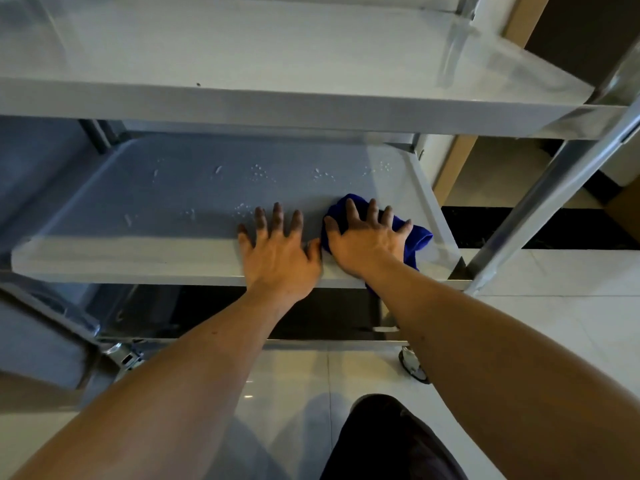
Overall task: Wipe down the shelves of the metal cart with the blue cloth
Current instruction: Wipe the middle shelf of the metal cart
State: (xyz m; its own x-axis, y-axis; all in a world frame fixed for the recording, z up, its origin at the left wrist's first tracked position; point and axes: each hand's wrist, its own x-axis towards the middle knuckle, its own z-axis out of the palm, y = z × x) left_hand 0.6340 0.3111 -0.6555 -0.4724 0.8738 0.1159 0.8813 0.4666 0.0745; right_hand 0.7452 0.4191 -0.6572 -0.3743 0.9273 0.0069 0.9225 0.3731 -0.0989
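Note:
The metal cart has a top shelf [277,64] and a middle shelf [173,202] below it, the middle one dotted with water droplets. My right hand [367,237] lies flat with spread fingers on the blue cloth [415,240], pressing it onto the middle shelf near its front right corner. My left hand [280,251] rests flat with spread fingers on the shelf's front edge, just left of the cloth and touching only metal.
A slanted cart post [554,188] rises at the right. A bottom shelf [329,313] and a caster wheel [414,367] sit below, on a white tiled floor [554,306]. Cardboard-brown panels stand behind the cart at the right.

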